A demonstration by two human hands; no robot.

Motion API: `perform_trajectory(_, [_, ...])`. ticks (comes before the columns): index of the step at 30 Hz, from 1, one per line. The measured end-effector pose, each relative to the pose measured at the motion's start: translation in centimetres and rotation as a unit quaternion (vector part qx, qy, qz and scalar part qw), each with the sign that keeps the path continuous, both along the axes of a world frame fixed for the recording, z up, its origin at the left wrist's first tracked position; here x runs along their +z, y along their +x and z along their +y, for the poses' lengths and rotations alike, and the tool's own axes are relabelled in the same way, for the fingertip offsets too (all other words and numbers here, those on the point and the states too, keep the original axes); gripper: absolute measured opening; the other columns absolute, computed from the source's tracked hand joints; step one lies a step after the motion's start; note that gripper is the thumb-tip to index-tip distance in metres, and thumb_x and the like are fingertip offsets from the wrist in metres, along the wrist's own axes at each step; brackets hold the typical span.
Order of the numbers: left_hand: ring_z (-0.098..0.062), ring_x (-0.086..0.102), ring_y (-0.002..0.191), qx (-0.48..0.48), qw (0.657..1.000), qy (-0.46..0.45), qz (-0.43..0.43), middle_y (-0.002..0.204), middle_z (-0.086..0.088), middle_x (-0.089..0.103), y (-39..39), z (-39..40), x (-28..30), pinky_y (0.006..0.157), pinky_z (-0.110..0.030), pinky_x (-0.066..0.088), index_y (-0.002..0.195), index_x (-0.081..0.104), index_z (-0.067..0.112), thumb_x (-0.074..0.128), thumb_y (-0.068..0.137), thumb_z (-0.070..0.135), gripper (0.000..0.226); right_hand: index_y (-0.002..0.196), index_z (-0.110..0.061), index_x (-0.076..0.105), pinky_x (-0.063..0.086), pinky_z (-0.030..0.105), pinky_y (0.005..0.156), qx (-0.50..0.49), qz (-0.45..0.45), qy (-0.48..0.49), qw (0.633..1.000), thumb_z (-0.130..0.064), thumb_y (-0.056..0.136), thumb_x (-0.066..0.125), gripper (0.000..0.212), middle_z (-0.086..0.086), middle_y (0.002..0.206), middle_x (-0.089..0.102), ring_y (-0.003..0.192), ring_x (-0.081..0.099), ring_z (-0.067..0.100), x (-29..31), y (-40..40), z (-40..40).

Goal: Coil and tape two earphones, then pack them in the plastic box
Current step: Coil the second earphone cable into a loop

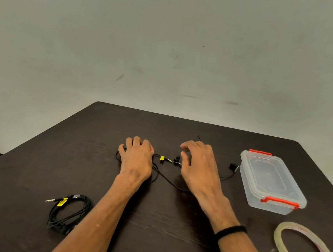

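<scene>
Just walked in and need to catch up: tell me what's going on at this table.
A person is working on a loose black earphone spread across the dark table. The left hand rests on its cable; the right hand hovers by an earbud, fingers loosely curled. A second earphone already lies coiled near the left forearm. The tape roll and the closed plastic box sit at right.
</scene>
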State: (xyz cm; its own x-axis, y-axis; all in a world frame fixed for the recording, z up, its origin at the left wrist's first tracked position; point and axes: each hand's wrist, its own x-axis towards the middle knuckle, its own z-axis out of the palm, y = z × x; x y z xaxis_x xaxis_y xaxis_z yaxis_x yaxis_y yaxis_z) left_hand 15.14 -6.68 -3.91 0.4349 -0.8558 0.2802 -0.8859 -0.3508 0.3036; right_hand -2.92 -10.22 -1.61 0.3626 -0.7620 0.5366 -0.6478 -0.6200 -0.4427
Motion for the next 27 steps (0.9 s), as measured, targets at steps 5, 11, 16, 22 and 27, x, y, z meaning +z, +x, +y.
perform_trajectory(5, [-0.025,0.059,0.092,-0.145,0.975,-0.168,0.028,0.099,0.002,0.064,-0.8,-0.1,1.2,0.081,-0.040,0.047,0.110,0.057,0.019,0.046,0.109,0.024,0.012,0.139,-0.015,0.064,0.046,0.032,0.104,0.028,-0.019,-0.014,0.999,-0.021,0.103,0.062,0.036,0.003,0.134,0.068,0.127,0.055,0.021,0.0,0.3,0.3])
perform_trajectory(11, [-0.011,0.066,0.089,-0.281,0.916,-0.241,0.151,0.096,0.009,0.069,-3.0,0.4,2.4,0.078,-0.037,0.057,0.108,0.064,0.017,0.056,0.106,0.019,0.008,0.127,-0.021,0.071,0.058,0.034,0.091,0.055,-0.085,-0.007,0.995,-0.017,0.104,0.060,0.026,-0.004,0.113,0.076,0.105,0.068,0.013,0.5,0.1,0.4])
perform_trajectory(16, [-0.007,0.072,0.091,-0.283,0.901,-0.275,0.180,0.096,0.010,0.074,-3.3,0.5,2.7,0.080,-0.032,0.060,0.111,0.070,0.016,0.063,0.104,0.021,0.011,0.116,-0.019,0.077,0.057,0.014,0.080,0.061,-0.184,0.062,0.979,-0.009,0.102,0.062,0.023,-0.010,0.097,0.078,0.090,0.073,-0.001,1.1,0.1,0.6])
perform_trajectory(22, [-0.010,0.059,0.064,-0.202,0.944,-0.252,0.067,0.072,0.010,0.063,-1.8,0.2,2.3,0.060,-0.040,0.053,0.092,0.068,0.026,0.056,0.104,0.049,0.029,0.118,-0.016,0.074,0.053,0.008,0.073,0.012,-0.269,0.119,0.956,-0.003,0.106,0.050,0.029,-0.002,0.096,0.075,0.083,0.073,0.001,1.4,0.0,0.3])
perform_trajectory(27, [-0.011,0.052,0.055,-0.162,0.926,-0.312,0.135,0.062,0.008,0.059,-1.3,0.6,3.1,0.053,-0.021,0.037,0.090,0.071,0.026,0.061,0.102,0.047,0.026,0.108,-0.019,0.069,0.058,0.019,0.077,-0.057,-0.249,0.128,0.958,0.000,0.102,0.046,0.030,-0.003,0.096,0.072,0.088,0.070,0.005,1.3,-0.9,-0.2])
